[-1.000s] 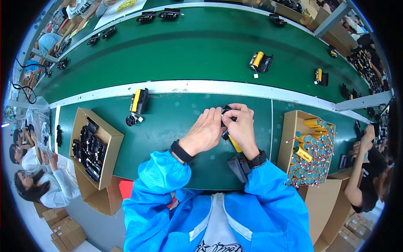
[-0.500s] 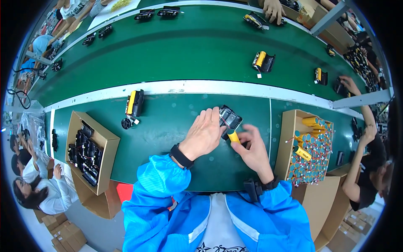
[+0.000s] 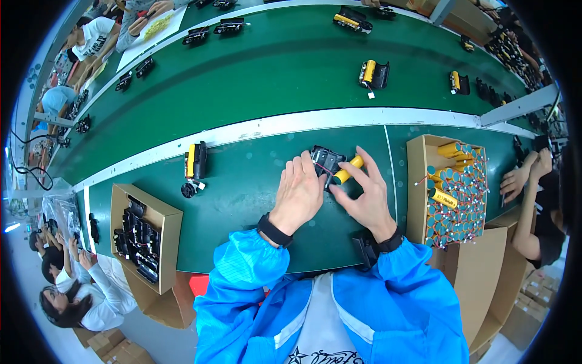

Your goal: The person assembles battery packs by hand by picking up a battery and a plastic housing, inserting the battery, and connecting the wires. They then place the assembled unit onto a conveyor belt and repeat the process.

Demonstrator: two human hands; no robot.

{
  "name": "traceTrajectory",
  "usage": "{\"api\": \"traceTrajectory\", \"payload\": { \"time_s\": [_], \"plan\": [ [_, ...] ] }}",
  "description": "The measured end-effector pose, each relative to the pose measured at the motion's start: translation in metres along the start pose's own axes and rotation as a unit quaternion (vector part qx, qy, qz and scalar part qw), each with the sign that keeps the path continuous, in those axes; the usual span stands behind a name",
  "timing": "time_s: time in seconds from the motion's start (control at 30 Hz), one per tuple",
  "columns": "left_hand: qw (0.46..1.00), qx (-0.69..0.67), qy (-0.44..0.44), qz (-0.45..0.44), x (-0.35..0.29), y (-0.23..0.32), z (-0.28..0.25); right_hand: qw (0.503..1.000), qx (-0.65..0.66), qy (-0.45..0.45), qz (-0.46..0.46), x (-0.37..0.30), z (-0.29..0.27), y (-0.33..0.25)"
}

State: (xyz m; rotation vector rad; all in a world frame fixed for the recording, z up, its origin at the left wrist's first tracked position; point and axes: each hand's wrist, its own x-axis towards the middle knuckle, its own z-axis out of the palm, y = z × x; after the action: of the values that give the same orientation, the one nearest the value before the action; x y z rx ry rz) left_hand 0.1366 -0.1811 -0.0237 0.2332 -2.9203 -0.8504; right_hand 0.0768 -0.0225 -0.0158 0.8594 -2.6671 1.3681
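My left hand [image 3: 298, 193] is closed on a black plastic housing [image 3: 328, 159] with its open inner side facing up, resting at the middle of the green bench. Thin red wire shows at the housing's lower edge. Between the fingers of my right hand [image 3: 371, 197] is a yellow cylindrical battery [image 3: 349, 170], tilted against the housing's right side. The fingertips hide part of the battery. Farther left on the bench lies another housing [image 3: 200, 161] fitted with a yellow battery, a small round black part [image 3: 188, 190] beside its lower end.
To the right, a cardboard box [image 3: 416, 200] holds many wired yellow batteries. A box [image 3: 171, 236] of black housings stands at left. Beyond the white rail [image 3: 273, 128] runs a green belt [image 3: 242, 79] carrying more housings. A co-worker's hands [image 3: 526, 173] are at far right.
The battery has swung from pointing down toward my right thumb to slanting up and right beside the housing. My right-hand fingers have spread around it. Housings on the far belt have shifted left.
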Motion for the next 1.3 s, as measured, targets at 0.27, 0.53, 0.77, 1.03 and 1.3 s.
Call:
{"api": "traceTrajectory", "payload": {
  "time_s": [0.27, 0.53, 0.77, 1.03, 1.3],
  "plan": [
    [1.000, -0.006, -0.020, -0.010, -0.002, -0.007, -0.003, 0.996, 0.057, 0.007, -0.073, 0.005, 0.025, -0.008],
    [0.989, -0.148, -0.006, 0.012, -0.014, -0.024, -0.032, 0.996, -0.008, -0.030, -0.080, 0.011, 0.036, -0.027],
    [0.984, -0.151, 0.069, 0.070, -0.019, -0.024, -0.028, 0.995, -0.067, -0.064, -0.025, 0.010, 0.034, -0.028],
    [0.996, -0.029, -0.001, 0.086, -0.016, -0.028, -0.035, 0.994, 0.103, 0.000, 0.026, 0.011, 0.042, -0.020],
    [0.986, -0.146, -0.022, 0.072, -0.008, -0.035, -0.051, 0.999, -0.024, -0.036, -0.033, 0.017, 0.040, -0.032]
  ]
}}
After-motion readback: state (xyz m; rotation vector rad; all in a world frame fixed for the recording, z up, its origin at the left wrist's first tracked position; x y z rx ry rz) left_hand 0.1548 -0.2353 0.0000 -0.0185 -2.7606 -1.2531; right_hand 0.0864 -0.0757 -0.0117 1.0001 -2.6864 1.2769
